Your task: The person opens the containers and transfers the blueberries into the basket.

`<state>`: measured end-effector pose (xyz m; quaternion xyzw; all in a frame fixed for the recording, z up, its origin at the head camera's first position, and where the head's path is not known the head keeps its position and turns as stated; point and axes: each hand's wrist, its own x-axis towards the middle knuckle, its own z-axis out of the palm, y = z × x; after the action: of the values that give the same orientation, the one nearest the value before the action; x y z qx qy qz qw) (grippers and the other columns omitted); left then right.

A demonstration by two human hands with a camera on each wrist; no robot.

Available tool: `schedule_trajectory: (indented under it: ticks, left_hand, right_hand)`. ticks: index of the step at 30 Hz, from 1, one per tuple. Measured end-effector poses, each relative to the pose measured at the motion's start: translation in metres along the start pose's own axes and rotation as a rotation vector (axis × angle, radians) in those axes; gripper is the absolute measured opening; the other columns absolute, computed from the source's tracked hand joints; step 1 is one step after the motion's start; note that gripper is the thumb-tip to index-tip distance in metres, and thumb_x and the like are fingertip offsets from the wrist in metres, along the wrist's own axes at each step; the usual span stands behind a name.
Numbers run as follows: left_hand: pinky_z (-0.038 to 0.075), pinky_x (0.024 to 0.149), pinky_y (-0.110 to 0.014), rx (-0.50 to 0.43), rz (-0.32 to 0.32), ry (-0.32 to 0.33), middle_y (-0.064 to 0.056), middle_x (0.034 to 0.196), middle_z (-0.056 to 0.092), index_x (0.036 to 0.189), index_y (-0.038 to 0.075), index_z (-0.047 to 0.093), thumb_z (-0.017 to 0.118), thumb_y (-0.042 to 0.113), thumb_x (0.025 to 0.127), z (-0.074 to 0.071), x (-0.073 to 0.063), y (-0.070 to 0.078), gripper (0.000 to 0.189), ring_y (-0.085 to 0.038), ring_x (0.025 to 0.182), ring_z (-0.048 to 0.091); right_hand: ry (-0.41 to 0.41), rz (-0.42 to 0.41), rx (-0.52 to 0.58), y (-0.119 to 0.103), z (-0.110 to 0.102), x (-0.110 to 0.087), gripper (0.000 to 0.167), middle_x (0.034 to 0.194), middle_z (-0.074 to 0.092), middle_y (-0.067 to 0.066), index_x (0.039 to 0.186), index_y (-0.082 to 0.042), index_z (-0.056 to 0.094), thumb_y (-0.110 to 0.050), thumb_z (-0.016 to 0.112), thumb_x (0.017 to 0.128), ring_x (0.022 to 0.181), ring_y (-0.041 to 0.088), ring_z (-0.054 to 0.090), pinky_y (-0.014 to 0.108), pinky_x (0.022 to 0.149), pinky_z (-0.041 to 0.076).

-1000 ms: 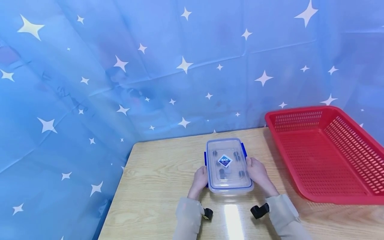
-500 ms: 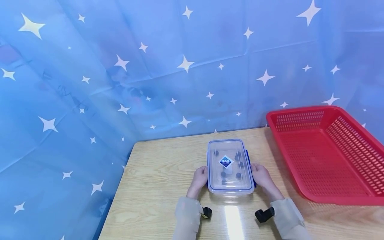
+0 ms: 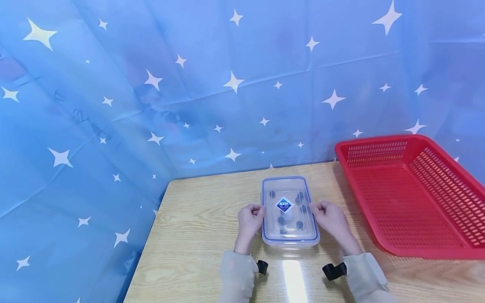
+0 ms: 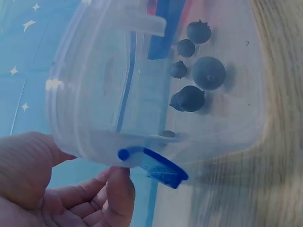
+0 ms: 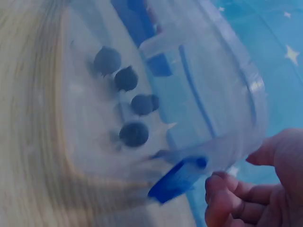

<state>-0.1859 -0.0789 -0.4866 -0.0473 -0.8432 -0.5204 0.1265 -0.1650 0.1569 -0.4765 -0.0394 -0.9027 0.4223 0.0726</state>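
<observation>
A clear plastic food container (image 3: 291,242) with a blue-lined lid (image 3: 282,185) rests on the wooden table. Several blueberries (image 4: 209,73) lie on its bottom, and a blue diamond label (image 3: 284,204) marks the lid. My left hand (image 3: 248,223) pinches the lid's left rim, thumb on top and curled fingers beneath. At the right rim my right hand (image 3: 333,221) does likewise. In the left wrist view a blue latch (image 4: 163,169) sticks out from the wall beside the fingers. Another latch (image 5: 177,182) flares outward in the right wrist view.
A large red plastic basket (image 3: 409,202) stands to the right of the container. Behind the table (image 3: 204,219) hangs a blue curtain (image 3: 197,84) with white stars. Black wrist cameras sit at both sleeves.
Both hands have moved from the container's side latches up to the lid's rim. The right latch, seen at the side earlier, no longer shows in the head view. The container has barely shifted.
</observation>
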Motion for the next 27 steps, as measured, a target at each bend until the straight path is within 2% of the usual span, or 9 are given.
schedule_trajectory:
  ticks: [3, 6, 7, 10, 16, 21, 27]
  left_hand:
    - [0.045, 0.046, -0.021, 0.026, 0.037, 0.015, 0.002, 0.061, 0.054, 0.077, -0.002, 0.066, 0.066, 0.025, 0.085, 0.001, -0.001, 0.003, 0.028, -0.006, 0.053, 0.049]
    - [0.044, 0.048, -0.022, 0.050, -0.017, 0.003, 0.001, 0.062, 0.055, 0.078, -0.002, 0.065, 0.069, 0.025, 0.082, 0.002, 0.000, 0.005, 0.028, -0.008, 0.055, 0.050]
    - [0.045, 0.049, -0.023, 0.065, -0.064, -0.009, -0.001, 0.063, 0.056, 0.079, -0.004, 0.065, 0.072, 0.022, 0.079, 0.000, -0.001, 0.011, 0.026, -0.009, 0.056, 0.051]
    - [0.044, 0.050, -0.020, 0.102, -0.111, -0.014, -0.001, 0.064, 0.057, 0.080, -0.003, 0.066, 0.074, 0.020, 0.077, 0.001, -0.001, 0.012, 0.025, -0.008, 0.057, 0.050]
    - [0.043, 0.051, -0.019, 0.131, -0.109, -0.002, 0.000, 0.065, 0.058, 0.080, -0.001, 0.067, 0.076, 0.019, 0.075, 0.001, 0.000, 0.013, 0.023, -0.006, 0.057, 0.048]
    - [0.043, 0.050, -0.020, 0.100, -0.085, 0.016, -0.001, 0.064, 0.057, 0.080, -0.003, 0.066, 0.076, 0.018, 0.074, -0.001, 0.000, 0.015, 0.024, -0.006, 0.057, 0.048]
    - [0.043, 0.050, -0.020, 0.065, -0.107, 0.019, -0.001, 0.065, 0.056, 0.083, -0.003, 0.066, 0.075, 0.018, 0.075, -0.012, 0.002, 0.024, 0.024, -0.007, 0.057, 0.048]
  right_hand:
    - [-0.032, 0.025, -0.014, -0.006, -0.001, -0.002, 0.027, 0.059, 0.047, 0.001, 0.078, -0.001, 0.060, -0.025, 0.060, 0.091, 0.056, 0.015, 0.044, 0.025, 0.049, 0.034]
    - [-0.053, 0.060, -0.030, -0.008, -0.002, -0.004, 0.029, 0.059, 0.048, 0.002, 0.082, -0.001, 0.061, -0.028, 0.060, 0.091, 0.056, 0.016, 0.045, 0.025, 0.048, 0.034]
    - [-0.060, 0.072, -0.034, -0.009, -0.002, -0.004, 0.029, 0.059, 0.048, 0.002, 0.083, -0.001, 0.061, -0.029, 0.059, 0.091, 0.056, 0.016, 0.045, 0.026, 0.048, 0.034]
    - [-0.059, 0.082, -0.053, -0.010, -0.001, -0.006, 0.031, 0.059, 0.049, 0.002, 0.085, -0.001, 0.062, -0.032, 0.059, 0.090, 0.055, 0.016, 0.045, 0.027, 0.048, 0.034]
    - [-0.017, 0.035, -0.091, -0.010, -0.001, -0.008, 0.031, 0.058, 0.048, 0.001, 0.084, -0.002, 0.062, -0.033, 0.060, 0.089, 0.054, 0.016, 0.044, 0.027, 0.046, 0.032]
    - [0.039, 0.004, -0.098, -0.016, -0.003, -0.009, 0.030, 0.061, 0.050, 0.002, 0.084, -0.002, 0.062, -0.032, 0.062, 0.089, 0.054, 0.015, 0.044, 0.027, 0.046, 0.032]
    - [0.070, -0.049, -0.039, -0.034, -0.009, -0.012, 0.029, 0.061, 0.051, 0.003, 0.084, 0.000, 0.062, -0.028, 0.063, 0.089, 0.055, 0.015, 0.044, 0.026, 0.047, 0.034]
